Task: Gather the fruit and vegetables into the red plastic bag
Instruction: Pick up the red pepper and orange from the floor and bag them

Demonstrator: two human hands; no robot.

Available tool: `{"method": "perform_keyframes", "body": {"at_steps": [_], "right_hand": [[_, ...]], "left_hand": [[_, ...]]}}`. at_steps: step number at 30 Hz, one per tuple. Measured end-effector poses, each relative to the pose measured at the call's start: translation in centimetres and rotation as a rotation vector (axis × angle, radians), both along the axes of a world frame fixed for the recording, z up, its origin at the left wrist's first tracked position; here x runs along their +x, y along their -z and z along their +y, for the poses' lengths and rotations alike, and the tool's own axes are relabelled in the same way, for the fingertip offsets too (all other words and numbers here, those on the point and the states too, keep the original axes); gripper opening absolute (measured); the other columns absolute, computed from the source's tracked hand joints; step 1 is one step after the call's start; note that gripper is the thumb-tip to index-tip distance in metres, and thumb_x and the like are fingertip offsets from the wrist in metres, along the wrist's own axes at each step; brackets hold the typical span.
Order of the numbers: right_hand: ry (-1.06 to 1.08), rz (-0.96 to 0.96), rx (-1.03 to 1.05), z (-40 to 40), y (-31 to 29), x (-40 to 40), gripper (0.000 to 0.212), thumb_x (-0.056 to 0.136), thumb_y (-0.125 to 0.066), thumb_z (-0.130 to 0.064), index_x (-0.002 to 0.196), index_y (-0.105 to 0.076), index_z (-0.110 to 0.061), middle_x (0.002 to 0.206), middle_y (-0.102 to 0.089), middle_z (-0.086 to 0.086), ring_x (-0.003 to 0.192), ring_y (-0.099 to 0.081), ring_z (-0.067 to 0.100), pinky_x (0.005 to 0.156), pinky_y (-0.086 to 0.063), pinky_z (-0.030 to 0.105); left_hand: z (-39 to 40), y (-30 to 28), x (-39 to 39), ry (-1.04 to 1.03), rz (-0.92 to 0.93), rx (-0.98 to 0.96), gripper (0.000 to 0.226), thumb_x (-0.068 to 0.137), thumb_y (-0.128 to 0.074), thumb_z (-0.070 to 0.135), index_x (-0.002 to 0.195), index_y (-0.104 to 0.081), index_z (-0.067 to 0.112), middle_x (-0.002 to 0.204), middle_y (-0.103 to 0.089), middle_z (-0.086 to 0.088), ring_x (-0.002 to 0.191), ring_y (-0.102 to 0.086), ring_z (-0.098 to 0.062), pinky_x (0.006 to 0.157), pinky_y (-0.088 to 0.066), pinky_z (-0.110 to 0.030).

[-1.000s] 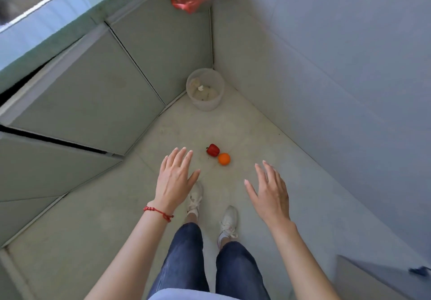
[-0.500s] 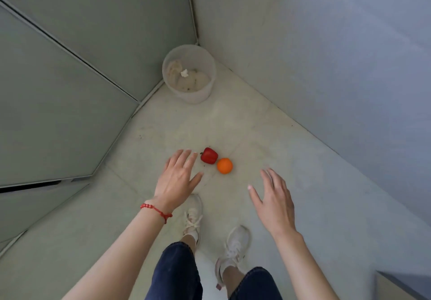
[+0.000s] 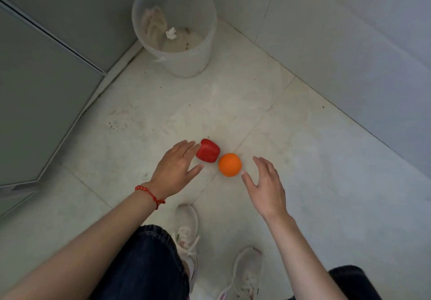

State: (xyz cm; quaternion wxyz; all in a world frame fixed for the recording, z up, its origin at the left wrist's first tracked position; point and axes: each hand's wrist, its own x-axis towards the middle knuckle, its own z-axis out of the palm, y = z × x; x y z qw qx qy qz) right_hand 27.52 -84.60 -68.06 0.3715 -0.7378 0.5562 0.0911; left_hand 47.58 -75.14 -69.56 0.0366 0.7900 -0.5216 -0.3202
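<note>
Two released hands, left (image 3: 175,168) and right (image 3: 265,184), flank red pepper (image 3: 208,153) and orange (image 3: 230,164); no writing shows.

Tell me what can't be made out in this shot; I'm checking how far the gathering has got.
- Red plastic bag: not in the head view, so its place and contents are unknown.
- Left hand and red pepper: the fingertips overlap the pepper's edge; whether they touch it is unclear.
- Bin: its cloudy wall and crumpled contents hide what lies at the bottom.
- Right shoe: cut off by the bottom edge.
</note>
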Motion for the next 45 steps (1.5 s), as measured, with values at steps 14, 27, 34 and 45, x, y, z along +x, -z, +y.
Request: {"method": "perform_keyframes", "body": {"at_steps": [14,27,34,45], "right_hand": [[0.425,-0.097,0.254,1.4,15.0,1.9,0.070,0.082,-0.057,-0.051,0.139,-0.037,-0.017,0.142,-0.045,0.009,0.126,-0.046,0.026,0.104,-0.038,0.044],[0.712,-0.248,0.313,1.6,18.5,4.1,0.070,0.076,-0.070,-0.041,0.135,-0.042,-0.017,0.136,-0.050,0.010,0.120,-0.051,0.029,0.097,-0.046,0.048],[0.717,-0.249,0.357,0.5,18.9,4.0,0.067,0.077,-0.069,-0.039,0.135,-0.043,-0.017,0.135,-0.049,0.009,0.118,-0.051,0.028,0.097,-0.046,0.048],[0.747,-0.279,0.390,-0.7,17.0,3.0,0.067,0.072,-0.073,-0.041,0.130,-0.049,-0.017,0.131,-0.051,0.009,0.114,-0.054,0.027,0.094,-0.049,0.049]], "left_hand": [[-1.4,14.4,0.4,-0.349,0.325,-0.006,0.071,0.082,-0.063,0.034,0.141,-0.029,0.013,0.146,-0.036,-0.008,0.133,-0.034,-0.021,0.106,-0.028,-0.030],[-2.9,18.8,0.0,-0.597,0.518,-0.088,0.071,0.068,-0.078,0.028,0.130,-0.047,0.015,0.130,-0.053,-0.006,0.108,-0.051,-0.015,0.078,-0.039,-0.013],[-3.4,18.9,0.5,-0.607,0.565,-0.064,0.068,0.067,-0.079,0.028,0.127,-0.050,0.017,0.120,-0.057,-0.001,0.102,-0.053,-0.014,0.075,-0.042,-0.016],[-3.2,15.6,-0.4,-0.772,0.661,-0.030,0.068,0.061,-0.082,0.031,0.121,-0.055,0.014,0.099,-0.062,0.001,0.092,-0.060,-0.014,0.083,-0.054,-0.036]]}}
